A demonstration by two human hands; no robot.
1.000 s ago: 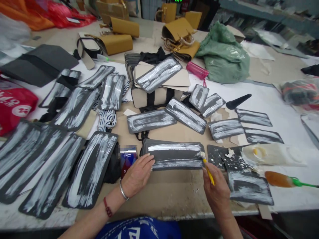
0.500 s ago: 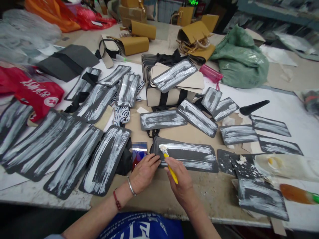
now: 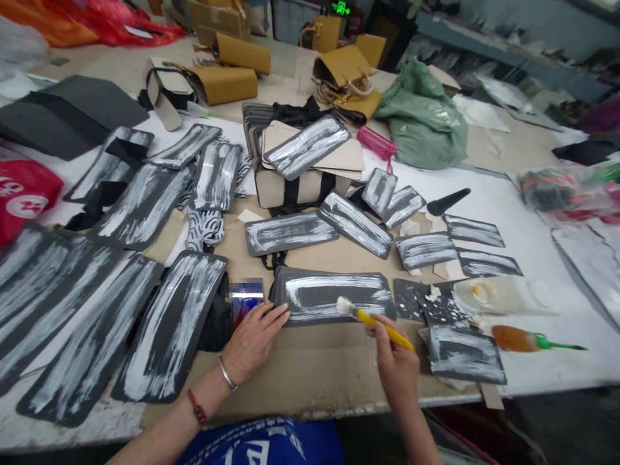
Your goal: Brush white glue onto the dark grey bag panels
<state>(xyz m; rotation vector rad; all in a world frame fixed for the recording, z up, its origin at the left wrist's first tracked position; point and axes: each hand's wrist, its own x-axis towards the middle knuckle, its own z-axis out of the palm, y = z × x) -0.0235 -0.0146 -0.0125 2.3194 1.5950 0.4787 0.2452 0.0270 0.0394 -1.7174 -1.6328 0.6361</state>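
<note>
Grey panel (image 3: 466, 352) separates the right hand (image 3: 399, 365) from an amber bottle (image 3: 514, 338).

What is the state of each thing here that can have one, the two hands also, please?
Left hand: open, fingertips at the front panel's left end.
Right hand: closed around the brush.
Brush: slanted, white paste on its bristles.
Front panel: lying flat on a stack, streaked white along its edges, middle mostly bare.
Green bag: crumpled, bulging.
Exit sign: lit.
</note>
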